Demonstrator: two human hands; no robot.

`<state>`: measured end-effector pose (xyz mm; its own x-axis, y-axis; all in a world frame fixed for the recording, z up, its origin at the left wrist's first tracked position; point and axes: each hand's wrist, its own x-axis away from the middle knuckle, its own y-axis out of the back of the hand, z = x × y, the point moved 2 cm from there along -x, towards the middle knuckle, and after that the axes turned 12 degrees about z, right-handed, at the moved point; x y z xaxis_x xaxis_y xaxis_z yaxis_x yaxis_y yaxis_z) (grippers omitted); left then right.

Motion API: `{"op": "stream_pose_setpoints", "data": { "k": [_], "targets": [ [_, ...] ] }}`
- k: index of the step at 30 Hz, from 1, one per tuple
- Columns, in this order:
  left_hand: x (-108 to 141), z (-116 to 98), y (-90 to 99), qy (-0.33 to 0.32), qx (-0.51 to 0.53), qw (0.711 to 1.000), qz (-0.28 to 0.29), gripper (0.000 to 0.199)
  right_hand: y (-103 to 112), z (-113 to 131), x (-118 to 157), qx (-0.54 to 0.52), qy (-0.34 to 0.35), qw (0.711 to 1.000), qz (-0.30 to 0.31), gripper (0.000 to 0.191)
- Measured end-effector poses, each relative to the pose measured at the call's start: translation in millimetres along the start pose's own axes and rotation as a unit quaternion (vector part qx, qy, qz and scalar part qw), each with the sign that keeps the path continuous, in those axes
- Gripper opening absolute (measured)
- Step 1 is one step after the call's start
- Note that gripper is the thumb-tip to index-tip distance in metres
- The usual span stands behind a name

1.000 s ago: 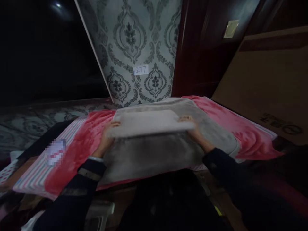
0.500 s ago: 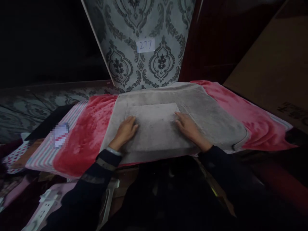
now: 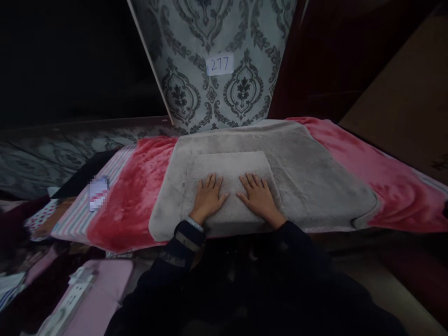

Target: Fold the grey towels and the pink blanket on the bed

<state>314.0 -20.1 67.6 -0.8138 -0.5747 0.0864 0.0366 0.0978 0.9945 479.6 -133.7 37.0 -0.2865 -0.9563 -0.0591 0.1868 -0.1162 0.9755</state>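
In the head view a small grey folded cloth, plush and roughly rectangular, lies on a larger grey plush cover. My left hand rests flat on the left part of the folded cloth with its fingers spread. On the right part lies my right hand, palm down and fingers apart. Both hands press on the surface and grasp nothing. Beneath the grey cover spreads a red plush blanket, which shows at both sides.
Striped fabric edges the blanket at left, with a blurred item on it. A white power strip sits on a pink surface at lower left. Behind stand a dark screen, patterned wall and cardboard box.
My hands have moved inward from the sides of the folded cloth onto its top and now lie flat with fingers spread. The view has shifted slightly.
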Motion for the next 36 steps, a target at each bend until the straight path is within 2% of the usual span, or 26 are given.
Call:
{"op": "stream_pose_setpoints", "data": {
  "k": [7, 13, 16, 19, 24, 26, 28, 31, 36],
  "targets": [
    [15, 8, -0.2, 0.034, 0.011, 0.999, -0.008, 0.064, -4, -9, 3, 0.022, 0.002, 1.000, -0.004, 0.067],
    [46, 21, -2.3, 0.067, 0.001, 0.998, -0.023, 0.060, -7, -32, 23, 0.028, -0.036, 0.999, -0.014, 0.068],
    [62, 26, -8.1, 0.077, 0.006, 0.996, -0.039, 0.059, -3, -33, 33, 0.024, -0.068, 0.997, -0.003, 0.066],
    [71, 30, -7.6, 0.077, 0.027, 0.995, -0.057, 0.055, 9, -11, 32, 0.013, -0.082, 0.997, 0.000, 0.063],
    [63, 31, 13.4, 0.059, 0.039, 0.991, -0.110, 0.050, 18, 73, -1, -0.019, 0.068, 0.997, 0.020, 0.056],
    [56, 29, 14.7, 0.047, 0.022, 0.994, -0.096, 0.051, 12, 98, -15, -0.019, 0.102, 0.994, 0.031, 0.057],
    [50, 28, 8.2, 0.047, 0.003, 0.997, -0.061, 0.052, 5, 108, -22, -0.011, 0.108, 0.993, 0.043, 0.056],
    [48, 30, -5.2, 0.052, -0.014, 0.998, -0.044, 0.054, -2, 94, -19, 0.002, 0.084, 0.995, 0.054, 0.059],
    [50, 35, -10.8, 0.044, -0.005, 0.997, -0.060, 0.054, 2, 31, 7, 0.009, -0.014, 0.999, 0.027, 0.066]
  ]
}}
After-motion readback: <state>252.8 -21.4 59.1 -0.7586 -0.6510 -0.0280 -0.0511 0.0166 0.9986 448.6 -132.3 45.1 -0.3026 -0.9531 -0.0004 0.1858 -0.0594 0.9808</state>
